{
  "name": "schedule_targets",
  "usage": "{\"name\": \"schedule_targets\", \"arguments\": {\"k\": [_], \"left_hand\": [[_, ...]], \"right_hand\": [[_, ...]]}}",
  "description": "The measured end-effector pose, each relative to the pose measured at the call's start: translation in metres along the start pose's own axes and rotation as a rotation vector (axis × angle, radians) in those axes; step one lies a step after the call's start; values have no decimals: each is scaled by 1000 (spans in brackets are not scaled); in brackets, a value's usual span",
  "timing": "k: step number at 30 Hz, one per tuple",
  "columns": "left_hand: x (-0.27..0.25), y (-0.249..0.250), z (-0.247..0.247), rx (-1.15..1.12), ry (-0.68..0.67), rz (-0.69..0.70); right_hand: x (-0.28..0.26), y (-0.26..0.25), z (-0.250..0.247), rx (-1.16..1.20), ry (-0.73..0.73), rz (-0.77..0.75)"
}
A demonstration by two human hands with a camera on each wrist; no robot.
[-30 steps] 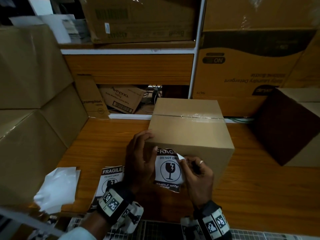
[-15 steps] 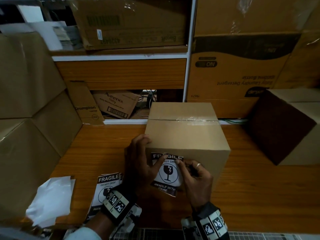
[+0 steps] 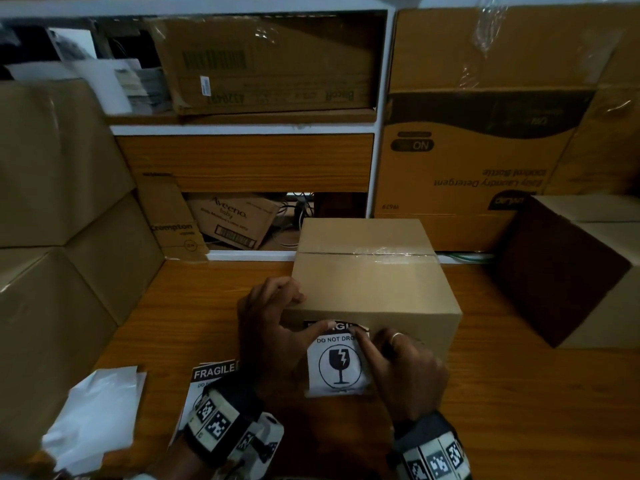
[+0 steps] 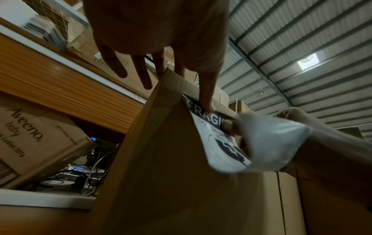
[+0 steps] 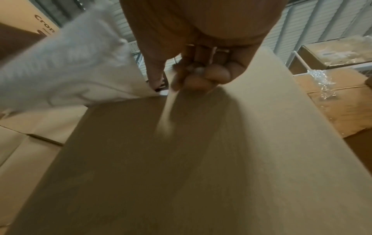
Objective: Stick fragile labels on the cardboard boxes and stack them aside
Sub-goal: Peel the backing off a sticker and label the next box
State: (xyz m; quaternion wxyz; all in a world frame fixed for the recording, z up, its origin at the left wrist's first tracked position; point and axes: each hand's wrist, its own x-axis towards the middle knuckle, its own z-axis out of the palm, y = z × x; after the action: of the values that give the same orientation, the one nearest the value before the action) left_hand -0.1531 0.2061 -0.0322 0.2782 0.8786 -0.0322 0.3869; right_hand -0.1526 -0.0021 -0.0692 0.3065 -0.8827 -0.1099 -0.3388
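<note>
A taped cardboard box (image 3: pixel 374 282) stands mid-table. A fragile label (image 3: pixel 337 365) lies against its near face, top edge just under the box's upper edge. My left hand (image 3: pixel 277 323) rests on the box's near left corner with straight fingers, its thumb pressing the label's black top band (image 4: pixel 201 111). My right hand (image 3: pixel 405 365) is at the label's upper right, its fingers curled, and pinches the white backing paper (image 4: pixel 267 143), which curls away from the label. In the right wrist view the backing paper (image 5: pixel 70 63) is a blurred white sheet left of my right hand (image 5: pixel 201 71).
Spare fragile labels (image 3: pixel 211 375) and white peeled backing sheets (image 3: pixel 97 414) lie on the wooden table (image 3: pixel 519 393) at the near left. Stacked cardboard boxes (image 3: pixel 52 271) wall the left side. A dark-sided box (image 3: pixel 568 271) stands right. Shelves with cartons (image 3: pixel 478 161) are behind.
The label went from held loose with one corner peeled to lying on the box's near face, top band pressed down. My left thumb slid onto it, and the backing is peeled further.
</note>
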Motion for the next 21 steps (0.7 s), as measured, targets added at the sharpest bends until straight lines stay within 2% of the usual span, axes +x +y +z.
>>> {"name": "schedule_targets", "arguments": {"k": [6,9,12,17,21], "left_hand": [[-3,-1,3,-54,11,26],[-10,-7,7,-32,24,113],[-18,-12,13,-84,1,108],[-38,-19,23,-85,-82,94],[-38,-24,25,19,-107,145]], "right_hand": [[16,-2,-6,-85,163,-55],[28,4,-5,-11,124,-72],[32,14,-2,51,134,-84],[28,21,3,4,123,-126],[21,32,6,-64,31,-190]]}}
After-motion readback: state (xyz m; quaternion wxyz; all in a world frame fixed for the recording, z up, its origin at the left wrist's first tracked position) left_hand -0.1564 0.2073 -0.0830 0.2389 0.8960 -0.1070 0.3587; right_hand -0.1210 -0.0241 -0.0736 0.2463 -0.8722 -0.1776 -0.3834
